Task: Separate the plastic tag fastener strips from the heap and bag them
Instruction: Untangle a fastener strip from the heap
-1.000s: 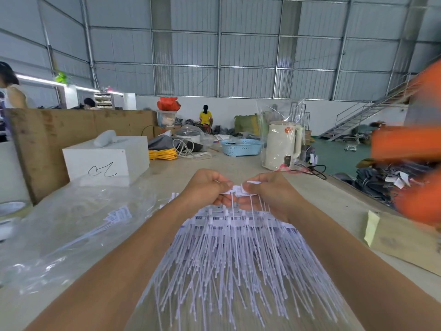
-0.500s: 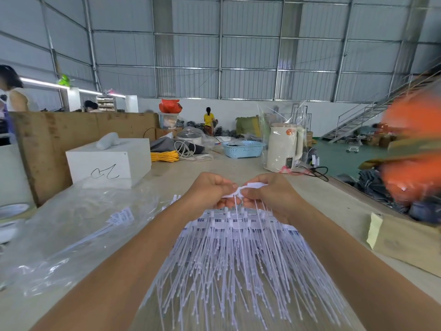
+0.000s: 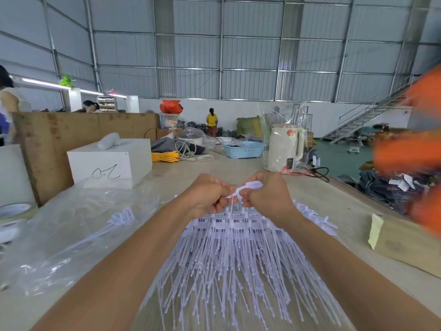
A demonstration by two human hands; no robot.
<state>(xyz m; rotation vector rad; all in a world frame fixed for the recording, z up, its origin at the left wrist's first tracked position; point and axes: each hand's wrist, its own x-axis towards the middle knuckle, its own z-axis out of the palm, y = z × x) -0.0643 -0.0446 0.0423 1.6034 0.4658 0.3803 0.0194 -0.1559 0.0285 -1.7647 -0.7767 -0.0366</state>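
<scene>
The left hand (image 3: 210, 195) and the right hand (image 3: 267, 194) are curled side by side, and the white head bar of one fastener strip (image 3: 247, 187) is pinched between them above the far end of the heap (image 3: 229, 261). The heap is spread on the table (image 3: 317, 206) between the forearms, its thin stems fanned toward the camera. A clear plastic bag (image 3: 71, 225) with a few strips inside is laid to the left. Farther back, a white box (image 3: 109, 162), a blue basket (image 3: 243, 149) and a wrapped white kettle (image 3: 284, 149) are seen. A cardboard piece (image 3: 405, 244) lies at the right edge.
</scene>
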